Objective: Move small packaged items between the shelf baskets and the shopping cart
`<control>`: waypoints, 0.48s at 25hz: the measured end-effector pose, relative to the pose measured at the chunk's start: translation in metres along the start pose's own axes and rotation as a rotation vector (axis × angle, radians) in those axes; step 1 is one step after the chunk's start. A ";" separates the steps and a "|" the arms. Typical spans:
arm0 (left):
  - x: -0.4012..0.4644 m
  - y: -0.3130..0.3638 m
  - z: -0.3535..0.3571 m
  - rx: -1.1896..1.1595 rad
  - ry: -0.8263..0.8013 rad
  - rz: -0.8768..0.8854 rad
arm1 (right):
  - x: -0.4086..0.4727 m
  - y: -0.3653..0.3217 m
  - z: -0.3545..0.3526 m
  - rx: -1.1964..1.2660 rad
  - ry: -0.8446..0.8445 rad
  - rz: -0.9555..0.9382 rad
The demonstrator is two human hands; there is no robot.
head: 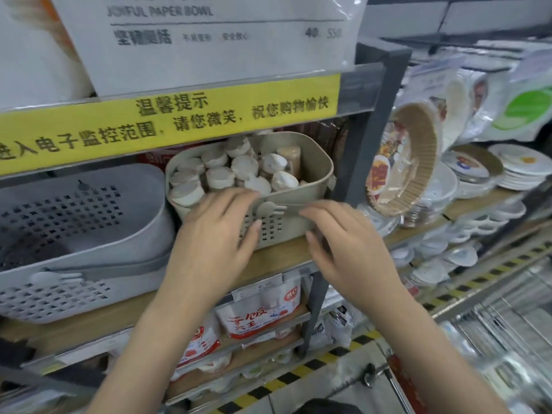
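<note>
The beige perforated plastic basket (286, 174) sits on the wooden shelf (277, 255), packed with small round white-capped packages (218, 177). The left hand (218, 234) rests relaxed fingers over its front rim; the right hand (343, 243) hovers loosely curled beside the front, holding nothing. The packages look light, stiff and smooth, best pinched by the cap. Their labels are blurred, and the wire shopping cart (493, 324) is cut off.

I count two baskets on the shelf: one beige basket (301, 174) and one grey basket (89, 234). The beige one holds roughly a dozen small round packages (245, 167) (some overlap, so my tally is loose). Two hands, left (218, 234) and right (349, 243).
</note>
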State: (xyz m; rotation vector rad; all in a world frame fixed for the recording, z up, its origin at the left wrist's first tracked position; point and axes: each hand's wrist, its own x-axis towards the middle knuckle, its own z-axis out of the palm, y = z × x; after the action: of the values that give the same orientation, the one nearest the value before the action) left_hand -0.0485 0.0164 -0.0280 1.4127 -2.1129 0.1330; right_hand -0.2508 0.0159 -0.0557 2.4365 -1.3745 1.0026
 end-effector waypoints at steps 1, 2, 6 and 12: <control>-0.005 0.010 0.006 -0.030 -0.031 0.027 | -0.020 0.003 -0.003 0.001 -0.023 0.062; -0.009 0.020 0.016 -0.069 -0.076 0.058 | -0.043 0.008 -0.005 -0.007 -0.053 0.150; -0.027 0.060 0.070 -0.240 -0.333 0.178 | -0.144 0.026 -0.020 -0.047 -0.150 0.574; -0.059 0.127 0.163 -0.364 -0.793 0.339 | -0.291 0.012 -0.062 -0.154 -0.190 1.231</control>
State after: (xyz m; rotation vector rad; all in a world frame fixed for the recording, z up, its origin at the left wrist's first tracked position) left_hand -0.2113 0.0554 -0.1625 0.9524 -2.7996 -0.7623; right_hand -0.3911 0.2397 -0.1930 1.4166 -2.9548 0.7256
